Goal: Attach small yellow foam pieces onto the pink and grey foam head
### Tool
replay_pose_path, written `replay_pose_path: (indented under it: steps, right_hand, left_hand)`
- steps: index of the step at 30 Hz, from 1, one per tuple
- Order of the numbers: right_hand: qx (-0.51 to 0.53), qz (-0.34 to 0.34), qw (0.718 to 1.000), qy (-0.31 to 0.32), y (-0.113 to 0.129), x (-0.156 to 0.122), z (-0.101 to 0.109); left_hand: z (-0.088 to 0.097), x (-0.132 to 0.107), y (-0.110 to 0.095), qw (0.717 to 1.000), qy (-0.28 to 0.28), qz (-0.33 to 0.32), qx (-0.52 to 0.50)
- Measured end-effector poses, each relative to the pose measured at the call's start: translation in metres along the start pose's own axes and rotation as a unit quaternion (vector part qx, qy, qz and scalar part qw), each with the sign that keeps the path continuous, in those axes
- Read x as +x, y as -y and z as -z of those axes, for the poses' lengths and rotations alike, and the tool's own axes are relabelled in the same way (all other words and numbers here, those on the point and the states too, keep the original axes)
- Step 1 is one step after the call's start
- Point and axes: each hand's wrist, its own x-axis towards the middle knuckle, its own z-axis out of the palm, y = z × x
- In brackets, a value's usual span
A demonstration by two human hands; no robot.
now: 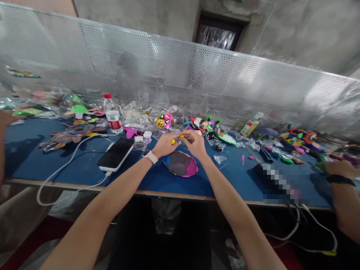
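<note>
Close together above the blue table, my left hand [166, 144] and my right hand [196, 144] pinch at small bits of yellow modelling clay [173, 142]. The fingers of both are closed around the yellow, and part of it is hidden by them. Just below, a flat rounded clay piece [177, 164] lies on the table, mostly dark grey with magenta on its right edge and blue on its left. A wristband with a white strap [152, 157] circles my left wrist.
A phone on a white power bank [116, 153] with a cable lies left. Behind stand a red-capped bottle [112, 116], a pink and yellow clay figure [165, 120] and plastic bags. Other people's arms reach in at both sides, one with a black wristband [341, 180]. A perforated metal screen [168, 71] backs the table.
</note>
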Motion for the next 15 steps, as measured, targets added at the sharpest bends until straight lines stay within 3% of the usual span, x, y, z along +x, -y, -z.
replay_pose_path:
  steps: [7,15]
  right_hand:
    - [0.041,-0.02,0.999,-0.014,-0.0021,-0.0015,-0.0015]
    - [0.044,-0.01,0.997,0.069,-0.0062,-0.0028,0.0006]
  left_hand:
    - [0.0001,0.0012,0.0014,0.999,0.015,0.029,0.014]
    - [0.0024,-0.0004,0.0047,0.997,0.031,0.019,0.067]
